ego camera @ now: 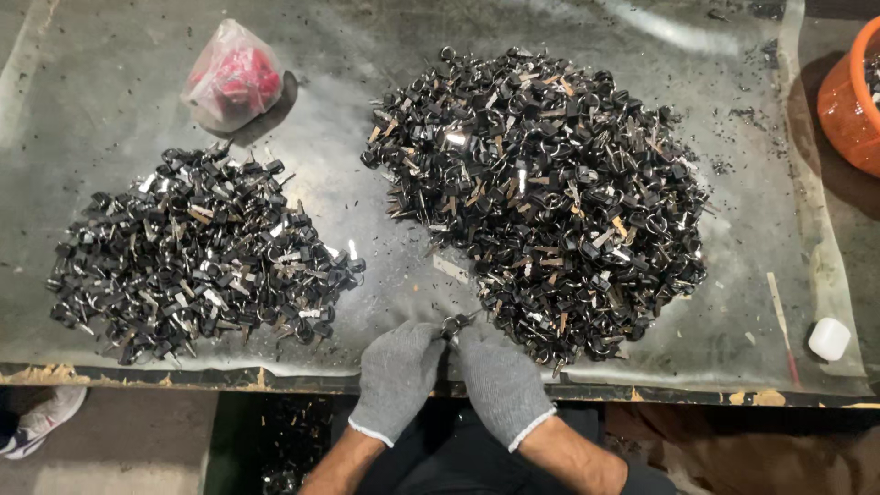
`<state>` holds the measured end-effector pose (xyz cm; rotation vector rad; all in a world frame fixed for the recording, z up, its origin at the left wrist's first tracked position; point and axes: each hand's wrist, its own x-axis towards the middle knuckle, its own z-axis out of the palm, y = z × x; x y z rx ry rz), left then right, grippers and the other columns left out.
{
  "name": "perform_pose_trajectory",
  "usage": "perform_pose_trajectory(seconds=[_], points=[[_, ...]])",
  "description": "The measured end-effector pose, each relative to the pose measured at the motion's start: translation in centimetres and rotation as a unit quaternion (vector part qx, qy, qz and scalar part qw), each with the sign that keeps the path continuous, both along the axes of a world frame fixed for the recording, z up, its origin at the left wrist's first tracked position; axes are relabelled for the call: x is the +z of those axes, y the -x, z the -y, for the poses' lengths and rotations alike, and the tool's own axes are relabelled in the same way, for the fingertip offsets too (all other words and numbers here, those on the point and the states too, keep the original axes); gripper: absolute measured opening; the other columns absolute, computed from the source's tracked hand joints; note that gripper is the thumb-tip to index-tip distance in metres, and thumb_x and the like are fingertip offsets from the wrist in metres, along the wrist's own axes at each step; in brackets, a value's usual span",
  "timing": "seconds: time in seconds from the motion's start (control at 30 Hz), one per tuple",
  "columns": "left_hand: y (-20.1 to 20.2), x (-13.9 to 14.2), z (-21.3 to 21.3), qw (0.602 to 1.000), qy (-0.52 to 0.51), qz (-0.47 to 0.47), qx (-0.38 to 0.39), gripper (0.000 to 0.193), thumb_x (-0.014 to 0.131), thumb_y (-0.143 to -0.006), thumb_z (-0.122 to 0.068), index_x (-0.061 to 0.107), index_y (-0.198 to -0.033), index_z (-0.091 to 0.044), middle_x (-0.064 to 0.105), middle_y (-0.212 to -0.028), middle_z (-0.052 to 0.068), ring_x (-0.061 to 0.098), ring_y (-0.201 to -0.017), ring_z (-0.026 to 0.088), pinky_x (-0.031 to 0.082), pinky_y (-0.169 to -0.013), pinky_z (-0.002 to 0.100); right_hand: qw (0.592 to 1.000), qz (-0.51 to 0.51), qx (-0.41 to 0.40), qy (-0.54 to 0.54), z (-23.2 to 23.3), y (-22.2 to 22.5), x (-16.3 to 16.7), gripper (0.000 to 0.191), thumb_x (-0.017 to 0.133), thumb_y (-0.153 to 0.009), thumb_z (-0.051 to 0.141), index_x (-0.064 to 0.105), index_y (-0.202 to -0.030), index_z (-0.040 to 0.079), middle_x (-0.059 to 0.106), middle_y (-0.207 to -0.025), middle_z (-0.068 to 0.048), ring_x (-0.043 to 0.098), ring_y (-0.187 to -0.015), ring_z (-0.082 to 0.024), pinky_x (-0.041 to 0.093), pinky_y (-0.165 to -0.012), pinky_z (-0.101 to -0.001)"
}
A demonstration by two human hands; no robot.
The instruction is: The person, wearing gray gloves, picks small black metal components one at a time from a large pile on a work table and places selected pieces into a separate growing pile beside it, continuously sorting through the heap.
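My left hand (399, 371) and my right hand (500, 376), both in grey knit gloves, meet at the table's front edge. Together they pinch one small black key-like part (453, 324) on a ring between the fingertips. Just beyond my right hand lies a large heap of the same black and metal parts (550, 192). A smaller heap of such parts (197, 257) lies to the left of my left hand.
A clear plastic bag with red pieces (234, 78) sits at the back left. An orange bucket (852, 101) stands at the right edge. A small white cap (830, 338) and a thin stick (782, 321) lie at front right. A shoe (41, 417) shows below the metal-covered table (348, 174).
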<state>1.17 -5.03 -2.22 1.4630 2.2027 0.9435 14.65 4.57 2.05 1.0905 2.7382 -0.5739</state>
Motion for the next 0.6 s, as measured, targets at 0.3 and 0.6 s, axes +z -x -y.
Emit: perform_pose_trajectory(seconds=[0.3,0.6], points=[[1.0,-1.5,-0.7,0.993,0.037,-0.060,-0.091,0.017,0.067,-0.086,-0.014,0.069,-0.100,-0.005,0.066,-0.087,0.015,0.068,-0.080,0.035,0.054,-0.069,0.049,0.984,0.005,0.086,-0.158,-0.2,-0.6,-2.7,0.028,0.065,-0.089,0.015,0.061,-0.112,-0.001,0.067,-0.087,-0.014,0.073,-0.074,-0.028,0.061,-0.052,-0.0384],[0.4,-0.4,-0.7,0.998,-0.007,-0.043,-0.044,0.011,0.068,-0.090,-0.014,0.069,-0.100,-0.009,0.069,-0.088,0.013,0.070,-0.082,0.034,0.054,-0.071,0.048,0.974,-0.141,0.157,0.086,-2.7,-0.6,-3.7,0.023,0.062,-0.091,0.015,0.056,-0.107,0.000,0.072,-0.087,-0.024,0.074,-0.077,-0.041,0.061,-0.067,-0.0475]])
